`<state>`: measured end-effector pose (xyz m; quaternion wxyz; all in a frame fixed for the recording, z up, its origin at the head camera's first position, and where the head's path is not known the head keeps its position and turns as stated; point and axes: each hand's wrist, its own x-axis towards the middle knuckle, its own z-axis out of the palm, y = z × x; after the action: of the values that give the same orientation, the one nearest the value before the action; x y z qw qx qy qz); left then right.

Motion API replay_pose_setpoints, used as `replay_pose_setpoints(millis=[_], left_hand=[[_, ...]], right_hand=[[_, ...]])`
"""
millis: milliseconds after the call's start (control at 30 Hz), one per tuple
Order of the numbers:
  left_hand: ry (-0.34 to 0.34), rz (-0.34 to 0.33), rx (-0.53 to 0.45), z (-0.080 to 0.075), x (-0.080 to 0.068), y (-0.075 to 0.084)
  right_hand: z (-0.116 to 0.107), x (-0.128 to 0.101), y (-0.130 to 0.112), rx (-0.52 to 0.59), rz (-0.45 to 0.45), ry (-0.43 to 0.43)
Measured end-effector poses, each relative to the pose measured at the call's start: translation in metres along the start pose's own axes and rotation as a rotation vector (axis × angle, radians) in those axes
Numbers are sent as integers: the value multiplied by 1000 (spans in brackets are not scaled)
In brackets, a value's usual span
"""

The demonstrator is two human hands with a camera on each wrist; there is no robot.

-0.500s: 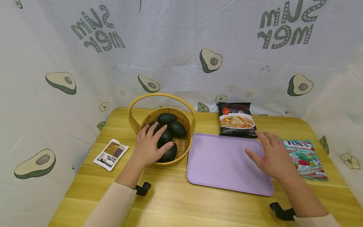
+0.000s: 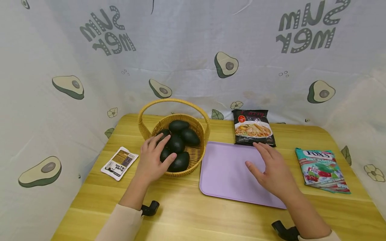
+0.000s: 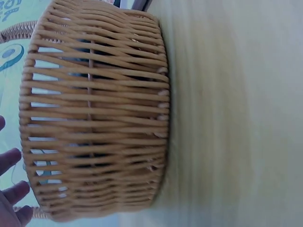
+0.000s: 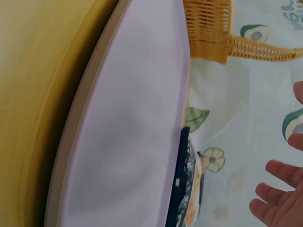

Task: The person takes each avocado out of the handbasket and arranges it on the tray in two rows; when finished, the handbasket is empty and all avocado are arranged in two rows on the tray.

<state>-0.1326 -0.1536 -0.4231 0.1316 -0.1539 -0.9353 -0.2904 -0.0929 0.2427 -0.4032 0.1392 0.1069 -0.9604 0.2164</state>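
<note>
A woven yellow basket (image 2: 193,167) with a hoop handle holds several dark avocados (image 2: 178,126) at the table's back left. My left hand (image 2: 157,151) reaches over the near rim, its fingers lying fairly straight on an avocado and its thumb beside it. The left wrist view shows the basket's wall (image 3: 94,113) up close, with fingertips (image 3: 9,161) at the frame's left edge. A flat lilac tray (image 2: 223,174) lies right of the basket. My right hand (image 2: 266,165) hovers over the tray with fingers spread and holds nothing. The right wrist view shows the tray (image 4: 132,132) edge-on.
A black noodle packet (image 2: 253,127) lies behind the tray, and a green Fox's candy bag (image 2: 321,169) to its right. A small white sachet (image 2: 119,163) sits left of the basket. An avocado-print cloth walls in the wooden table (image 2: 187,214) on three sides.
My right hand has moved left from the tray's right edge to over its middle. My left hand has drawn back slightly on the avocados.
</note>
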Motion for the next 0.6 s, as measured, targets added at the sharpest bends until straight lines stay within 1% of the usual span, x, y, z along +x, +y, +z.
replay_pose_setpoints(millis=[200, 333, 467, 533, 600], left_hand=[[71, -31, -63, 0, -10, -9], [163, -45, -111, 4, -16, -15], [291, -55, -219, 12, -19, -23], [347, -80, -291, 15, -20, -28], [376, -128, -364, 17, -20, -32]], right_hand=[[7, 0, -18, 73, 0, 5], [13, 0, -27, 122, -7, 7], [22, 1, -35, 167, -45, 36], [27, 3, -40, 182, -65, 42], [30, 5, -46, 197, -77, 37]])
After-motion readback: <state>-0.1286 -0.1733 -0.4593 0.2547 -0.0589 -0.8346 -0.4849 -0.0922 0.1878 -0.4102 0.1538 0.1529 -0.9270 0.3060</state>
